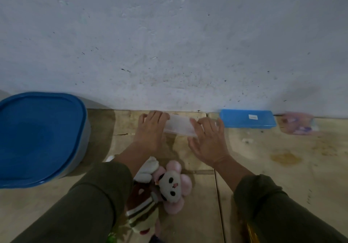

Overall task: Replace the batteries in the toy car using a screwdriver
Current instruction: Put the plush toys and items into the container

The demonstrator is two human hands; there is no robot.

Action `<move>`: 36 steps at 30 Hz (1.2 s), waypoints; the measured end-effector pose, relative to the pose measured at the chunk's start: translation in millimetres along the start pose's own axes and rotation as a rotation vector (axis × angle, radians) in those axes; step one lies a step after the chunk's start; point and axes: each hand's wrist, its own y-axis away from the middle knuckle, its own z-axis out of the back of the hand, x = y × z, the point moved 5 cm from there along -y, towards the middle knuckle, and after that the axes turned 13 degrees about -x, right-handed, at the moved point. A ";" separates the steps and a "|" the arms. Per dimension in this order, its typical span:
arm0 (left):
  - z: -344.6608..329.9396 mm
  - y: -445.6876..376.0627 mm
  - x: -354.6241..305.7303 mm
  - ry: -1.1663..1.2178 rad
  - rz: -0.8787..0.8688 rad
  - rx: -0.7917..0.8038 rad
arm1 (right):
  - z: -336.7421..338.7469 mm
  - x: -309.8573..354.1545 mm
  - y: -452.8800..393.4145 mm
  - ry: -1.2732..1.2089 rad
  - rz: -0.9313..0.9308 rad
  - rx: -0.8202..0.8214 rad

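We see no toy car or screwdriver. Left hand [150,129] and right hand [208,139], fingers curled, grip a clear box [178,126] by its ends; likely light, stiff, slippery.

My left hand [151,128] reaching forward, palm down, fingers curled in a grip, my right hand [206,139] alongside it, palm down, fingers spread and bent, both forearms extended, sleeves at wrists
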 end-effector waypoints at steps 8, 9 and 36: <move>-6.1 -1.5 -4.4 -0.034 0.036 0.018 | -27.2 -4.9 11.2 0.101 0.021 0.152; -7.6 -1.8 -4.8 -0.048 0.044 0.023 | -29.1 -7.2 6.1 0.134 0.000 0.185; 176.3 182.6 154.3 -0.008 0.434 -0.090 | 51.8 254.0 -40.5 -0.244 0.460 0.217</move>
